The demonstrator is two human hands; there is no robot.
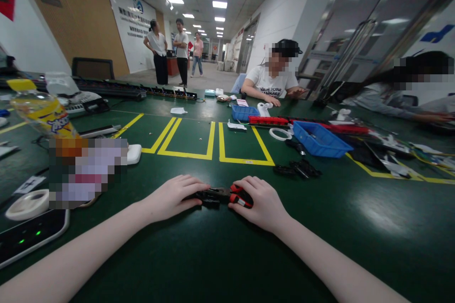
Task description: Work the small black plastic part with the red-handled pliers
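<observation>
Near the middle of the green table (pixel 199 251), my right hand (pixel 261 201) is closed around the red and black handles of a plier-like tool (pixel 241 197). The tool's dark head points left, toward my left hand (pixel 177 197). That hand's fingers and thumb pinch a small black part (pixel 210 200), which meets the tool's head. Exactly how the part and the tool's jaws touch is too small to tell.
Black parts (pixel 300 168) lie ahead on the right, near a blue bin (pixel 320 139) and a white ring (pixel 280 134). A drink bottle (pixel 46 113), tape roll (pixel 28 204) and lit device (pixel 33 236) are on the left. A person (pixel 272 78) sits opposite.
</observation>
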